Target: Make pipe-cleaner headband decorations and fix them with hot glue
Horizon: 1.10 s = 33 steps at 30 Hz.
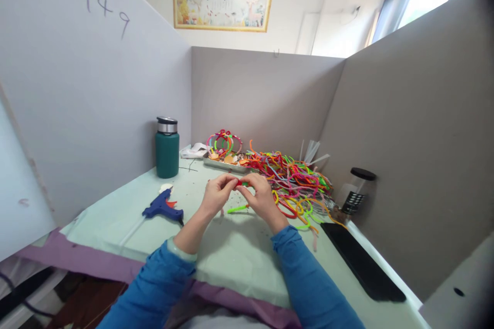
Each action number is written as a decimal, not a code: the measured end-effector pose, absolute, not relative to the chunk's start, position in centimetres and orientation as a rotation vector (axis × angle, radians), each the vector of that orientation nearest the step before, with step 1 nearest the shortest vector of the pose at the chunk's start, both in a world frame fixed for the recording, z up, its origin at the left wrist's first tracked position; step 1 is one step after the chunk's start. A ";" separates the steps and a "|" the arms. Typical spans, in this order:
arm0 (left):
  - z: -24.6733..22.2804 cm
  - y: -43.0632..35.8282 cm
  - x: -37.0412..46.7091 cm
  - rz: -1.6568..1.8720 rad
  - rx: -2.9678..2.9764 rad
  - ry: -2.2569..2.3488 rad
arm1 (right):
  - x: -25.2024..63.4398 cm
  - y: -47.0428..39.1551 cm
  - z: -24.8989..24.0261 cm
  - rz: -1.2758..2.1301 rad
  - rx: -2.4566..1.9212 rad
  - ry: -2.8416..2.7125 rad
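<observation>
Over the middle of the table, my left hand (216, 194) and my right hand (260, 196) meet with fingertips pinched. Between them they hold a small red piece of pipe cleaner (239, 183), with a bit of green beside the right fingertips. Most of the piece is hidden by my fingers. A bright green pipe cleaner (237, 209) shows just below my right hand; whether it joins the held piece I cannot tell. Behind and to the right of my right hand lies a tangled heap of coloured pipe cleaners (293, 169).
A blue glue gun (162, 207) lies on the left, near a green bottle (167, 151). At the back, a metal tray (226, 165) holds coloured rings (224, 143) and small pieces. A black flat object (358, 259) and a black-lidded jar (355, 193) are on the right. Grey partitions enclose the table.
</observation>
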<state>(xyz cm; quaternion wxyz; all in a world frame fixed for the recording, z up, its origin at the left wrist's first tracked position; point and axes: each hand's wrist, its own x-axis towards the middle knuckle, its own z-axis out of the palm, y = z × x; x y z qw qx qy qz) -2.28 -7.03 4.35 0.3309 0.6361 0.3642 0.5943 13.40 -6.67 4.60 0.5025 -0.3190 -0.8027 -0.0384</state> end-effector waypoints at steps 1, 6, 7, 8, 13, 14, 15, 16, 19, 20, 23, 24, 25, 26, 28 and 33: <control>4.3 -7.0 -2.3 1.551 1.683 0.969 | 13.4 -6.7 4.6 -0.106 -0.770 -1.947; 4.3 -7.0 -2.4 1.551 1.731 1.023 | 13.4 -6.7 4.6 -0.137 -0.759 -1.987; 4.4 -7.1 -2.4 1.553 1.724 1.029 | 13.4 -6.7 4.7 -0.126 -0.756 -1.988; 4.5 -7.2 -2.4 1.553 1.711 1.030 | 13.5 -6.6 4.7 -0.104 -0.754 -1.986; 4.6 -7.3 -2.7 1.572 1.579 0.949 | 14.2 -5.8 4.3 0.079 -0.767 -1.901; 4.6 -7.2 -2.8 1.582 1.564 0.932 | 14.5 -5.5 4.1 0.093 -0.788 -1.887; 4.5 -7.2 -2.9 1.590 1.555 0.920 | 14.7 -5.2 4.0 0.094 -0.817 -1.879; 4.5 -7.2 -3.0 1.591 1.552 0.913 | 14.9 -5.0 3.9 0.084 -0.845 -1.875; 4.4 -7.1 -3.2 1.585 1.556 0.907 | 15.2 -4.7 3.6 0.044 -0.894 -1.865; 4.4 -7.1 -3.3 1.588 1.563 0.907 | 15.2 -4.7 3.6 0.035 -0.897 -1.861; 4.4 -7.0 -3.2 1.643 1.654 0.921 | 15.1 -4.9 3.6 0.019 -0.899 -1.844; 4.4 -7.0 -3.2 1.670 1.714 0.933 | 15.0 -4.9 3.5 0.017 -0.899 -1.838; 4.3 -6.9 -3.3 1.694 1.787 0.950 | 14.9 -5.0 3.5 0.016 -0.899 -1.834; 4.3 -6.8 -3.3 1.721 1.863 0.976 | 14.9 -5.0 3.5 0.015 -0.897 -1.832; 4.2 -6.7 -3.3 1.772 1.997 1.040 | 14.7 -5.1 3.4 0.009 -0.892 -1.835; 3.8 -6.6 -3.2 1.850 2.181 1.136 | 14.5 -5.3 3.4 -0.048 -0.891 -1.843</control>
